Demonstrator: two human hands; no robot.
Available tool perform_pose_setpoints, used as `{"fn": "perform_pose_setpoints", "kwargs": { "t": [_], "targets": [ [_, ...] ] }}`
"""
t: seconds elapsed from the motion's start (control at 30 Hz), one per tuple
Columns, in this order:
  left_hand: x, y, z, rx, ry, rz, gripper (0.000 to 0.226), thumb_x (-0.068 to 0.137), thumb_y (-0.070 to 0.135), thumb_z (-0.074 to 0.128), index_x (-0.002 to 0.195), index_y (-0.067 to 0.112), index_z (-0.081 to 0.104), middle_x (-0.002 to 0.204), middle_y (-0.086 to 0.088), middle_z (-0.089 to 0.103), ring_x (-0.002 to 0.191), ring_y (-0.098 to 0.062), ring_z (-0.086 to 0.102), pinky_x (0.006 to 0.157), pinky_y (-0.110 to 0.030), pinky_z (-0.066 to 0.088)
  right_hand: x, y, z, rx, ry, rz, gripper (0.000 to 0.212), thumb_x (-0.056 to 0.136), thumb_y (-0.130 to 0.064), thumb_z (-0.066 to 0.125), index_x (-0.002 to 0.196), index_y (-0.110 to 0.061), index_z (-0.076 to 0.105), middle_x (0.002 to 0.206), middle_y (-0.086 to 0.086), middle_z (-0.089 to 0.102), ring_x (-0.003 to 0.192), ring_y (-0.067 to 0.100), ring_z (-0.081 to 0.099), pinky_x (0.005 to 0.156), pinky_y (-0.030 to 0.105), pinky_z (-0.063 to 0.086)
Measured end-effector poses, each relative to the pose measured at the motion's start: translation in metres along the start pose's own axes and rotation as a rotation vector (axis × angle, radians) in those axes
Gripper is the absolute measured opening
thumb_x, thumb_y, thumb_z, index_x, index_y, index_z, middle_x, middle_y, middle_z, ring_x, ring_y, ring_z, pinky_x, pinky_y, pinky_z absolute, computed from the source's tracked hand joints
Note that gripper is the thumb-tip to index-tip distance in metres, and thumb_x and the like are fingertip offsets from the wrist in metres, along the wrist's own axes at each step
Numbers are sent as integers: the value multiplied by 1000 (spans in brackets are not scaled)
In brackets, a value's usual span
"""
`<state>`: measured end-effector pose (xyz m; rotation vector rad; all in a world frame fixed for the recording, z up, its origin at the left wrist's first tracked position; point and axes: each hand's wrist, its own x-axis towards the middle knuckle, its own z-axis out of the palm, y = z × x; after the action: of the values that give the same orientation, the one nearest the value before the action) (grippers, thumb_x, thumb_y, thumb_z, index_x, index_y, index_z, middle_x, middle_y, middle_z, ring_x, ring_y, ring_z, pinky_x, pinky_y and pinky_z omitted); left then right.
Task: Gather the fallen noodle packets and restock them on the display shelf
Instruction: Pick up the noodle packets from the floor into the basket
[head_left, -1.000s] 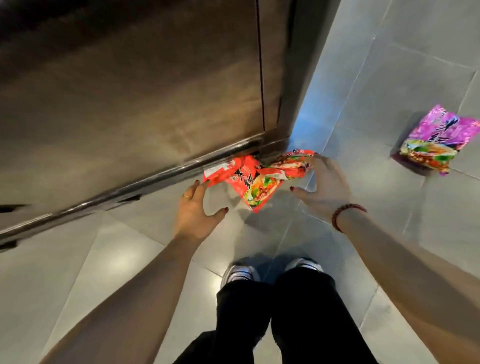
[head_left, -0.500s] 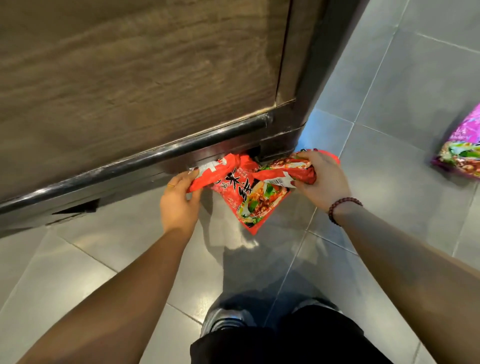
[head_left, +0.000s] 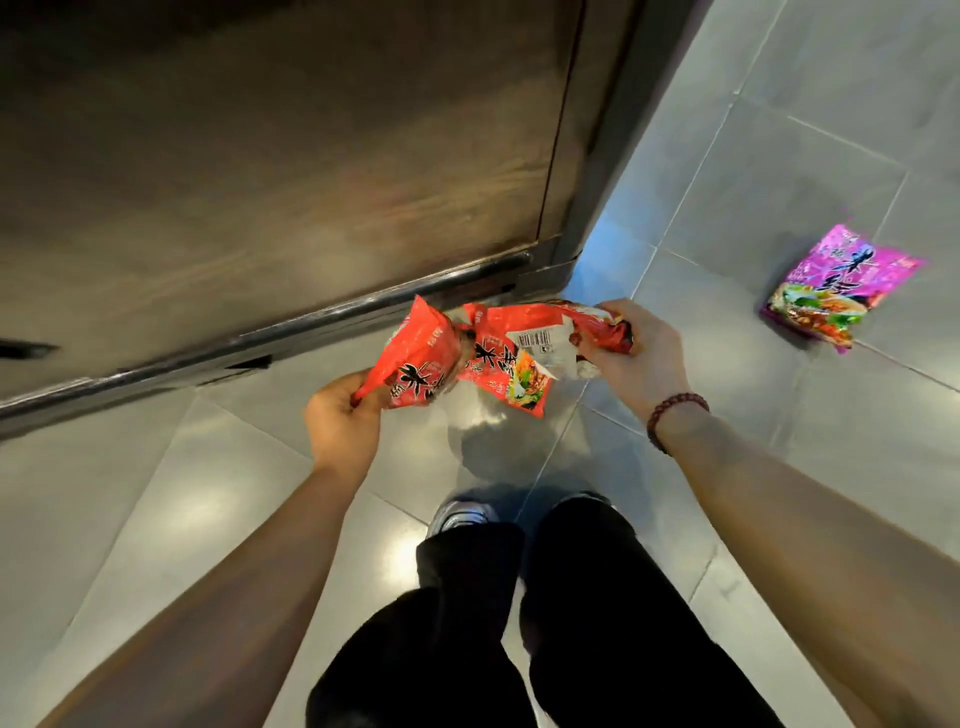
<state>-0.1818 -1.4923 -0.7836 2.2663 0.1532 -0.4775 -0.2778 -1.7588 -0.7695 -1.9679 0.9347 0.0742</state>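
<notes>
My left hand (head_left: 340, 415) pinches the lower corner of a red noodle packet (head_left: 415, 364), lifted off the grey floor. My right hand (head_left: 636, 353) grips the end of a second red noodle packet (head_left: 524, 343), whose barcode side faces up; it overlaps the first packet. Both packets hang in the air in front of the cabinet's foot. A purple noodle packet (head_left: 836, 291) lies flat on the tiles to the right, out of reach of both hands.
A dark wooden cabinet (head_left: 270, 156) with a metal rail (head_left: 311, 322) along its base fills the upper left. Its corner post (head_left: 587, 208) stands just behind the packets. Grey floor tiles (head_left: 779, 156) stretch to the right. My legs and shoes (head_left: 457, 514) are below.
Both hands reached the red packets on the floor by the cabinet, closed on them and lifted them. The view pulled back, and the purple packet is in full view again.
</notes>
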Motion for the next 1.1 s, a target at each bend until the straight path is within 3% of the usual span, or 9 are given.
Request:
{"fn": "perform_pose_setpoints", "kwargs": {
  "t": [0.2, 0.43, 0.57, 0.63, 0.7, 0.77, 0.9, 1.03, 1.1],
  "targets": [
    [-80, 75, -104, -209, -81, -148, 22, 88, 0, 62, 70, 13, 63, 67, -1, 60, 58, 0, 54, 62, -19, 45, -72, -115, -60, 182, -124, 129, 28, 69, -19, 84, 89, -25, 65, 87, 0, 69, 88, 22, 66, 83, 41, 55],
    [-180, 135, -236, -693, -25, -375, 13, 96, 2, 53, 92, 14, 57, 88, -14, 56, 82, -24, 53, 76, -34, 51, -165, -247, -96, 379, -293, 199, 27, 66, -13, 84, 89, -16, 68, 90, 9, 72, 87, 27, 68, 88, 51, 54],
    [-226, 140, -323, -863, 89, -421, 14, 94, 4, 55, 106, 12, 55, 96, -15, 56, 88, -26, 54, 73, -30, 59, -215, -334, -95, 422, -412, 134, 30, 67, -5, 82, 94, -5, 67, 86, 9, 69, 77, 23, 64, 65, 34, 57],
    [-246, 139, -365, -966, 166, -396, 17, 93, 1, 54, 104, 15, 55, 94, -9, 61, 86, -22, 56, 77, -35, 58, -235, -374, -84, 411, -474, 86, 18, 70, -4, 80, 79, -15, 69, 76, 4, 69, 65, 20, 62, 51, 26, 51],
    [-265, 137, -405, -1071, 234, -369, 24, 92, -7, 50, 98, 16, 55, 88, -2, 68, 81, -19, 59, 80, -41, 54, -253, -413, -66, 390, -511, 25, 18, 72, -1, 77, 71, -17, 69, 68, -5, 70, 60, 14, 61, 58, 29, 51],
    [-285, 124, -442, -1162, 293, -355, 28, 89, -9, 50, 99, 17, 56, 89, -1, 71, 79, -18, 63, 80, -45, 55, -274, -452, -41, 373, -589, -14, 13, 73, -2, 76, 81, -12, 72, 75, -2, 72, 72, 17, 65, 73, 37, 55],
    [-324, 89, -511, -1352, 401, -306, 37, 75, 2, 63, 109, 17, 59, 101, -5, 72, 83, -22, 69, 71, -43, 60, -322, -525, 15, 379, -787, -84, 16, 83, 5, 60, 92, -7, 68, 70, -3, 71, 60, 9, 65, 55, 23, 53],
    [-356, 52, -570, -1415, 471, -278, 69, 40, 20, 95, 101, 19, 62, 99, -7, 73, 80, -23, 71, 74, -45, 60, -362, -585, 76, 298, -911, -184, 19, 85, 6, 59, 79, -10, 66, 63, -6, 70, 57, 7, 63, 60, 23, 52],
    [-369, 37, -594, -1366, 534, -295, 56, 53, 13, 88, 102, 20, 61, 101, -8, 71, 81, -24, 69, 79, -47, 58, -380, -610, 107, 258, -970, -202, 15, 84, 3, 61, 81, -10, 67, 66, -3, 70, 60, 12, 63, 67, 31, 52]
  ]
}}
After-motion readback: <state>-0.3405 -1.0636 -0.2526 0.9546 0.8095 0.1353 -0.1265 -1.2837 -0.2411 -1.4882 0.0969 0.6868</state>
